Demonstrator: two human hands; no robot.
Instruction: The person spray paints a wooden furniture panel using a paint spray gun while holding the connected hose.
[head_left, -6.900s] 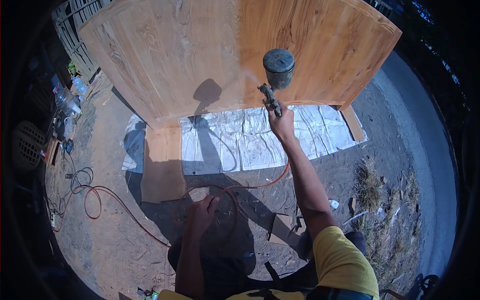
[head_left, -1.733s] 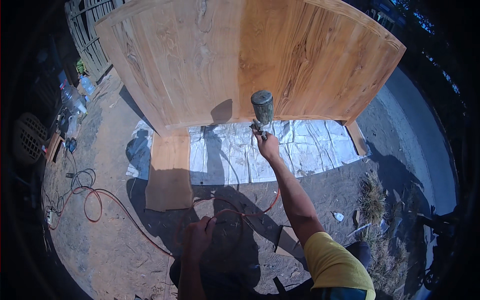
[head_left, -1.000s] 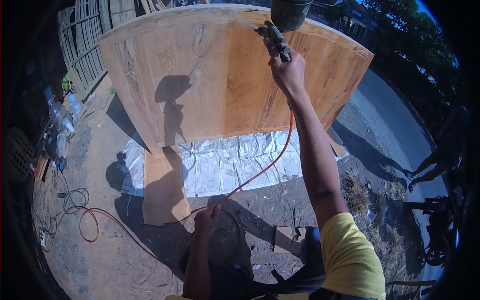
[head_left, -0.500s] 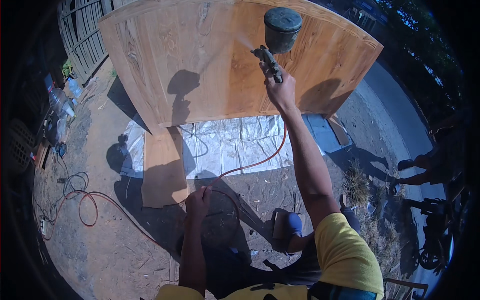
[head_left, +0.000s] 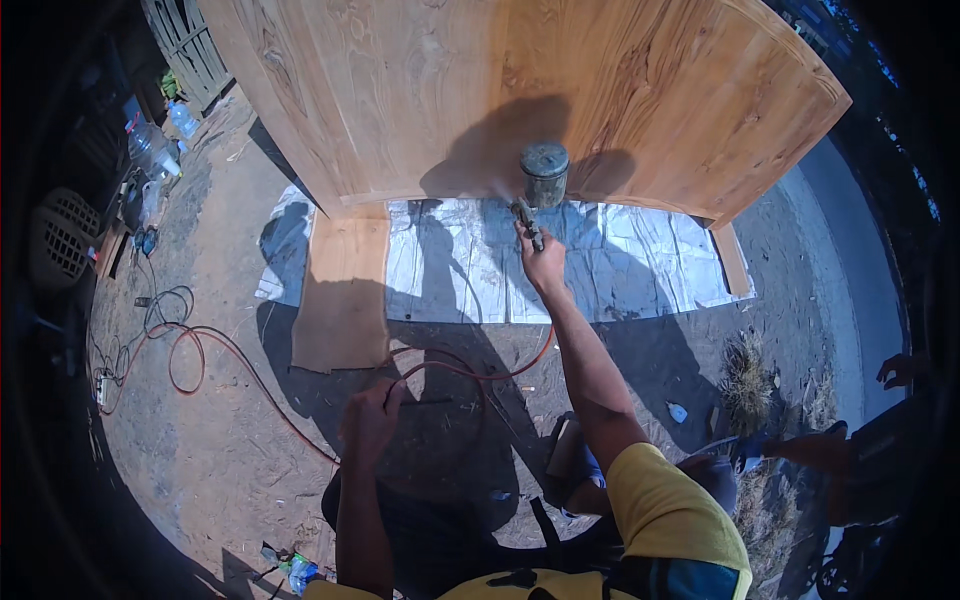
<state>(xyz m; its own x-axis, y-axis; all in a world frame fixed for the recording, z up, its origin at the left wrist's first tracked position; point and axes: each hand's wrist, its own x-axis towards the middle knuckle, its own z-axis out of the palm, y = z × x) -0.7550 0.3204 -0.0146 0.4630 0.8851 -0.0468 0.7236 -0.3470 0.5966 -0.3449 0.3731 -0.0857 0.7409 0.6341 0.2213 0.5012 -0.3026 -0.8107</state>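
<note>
My right hand [head_left: 544, 262] is wrapped round the grip of a spray gun [head_left: 526, 222], held out near the lower edge of a large upright wooden panel [head_left: 400, 100]. A dark, lidded paint cup [head_left: 545, 178] sits on top of the gun. Faint mist leaves its nozzle toward the panel. The panel's right side shows a deeper orange-brown tone than its left. Lower down and to the left, my left hand [head_left: 370, 418] is closed on the red air hose [head_left: 450, 364], which loops across to the gun.
A pale sheet [head_left: 450, 300] lies under the panel, beside a wooden leg board [head_left: 345, 290]. Hose and cable coils [head_left: 180, 345] lie on the ground at left, near plastic bottles [head_left: 150, 150] and a basket [head_left: 65, 235]. Another person's leg [head_left: 810, 452] shows at right, by dry grass [head_left: 748, 385].
My right hand has brought the spray gun down from the panel's upper middle to its lower edge. My left hand is slightly lower and further left, and the view has shifted.
</note>
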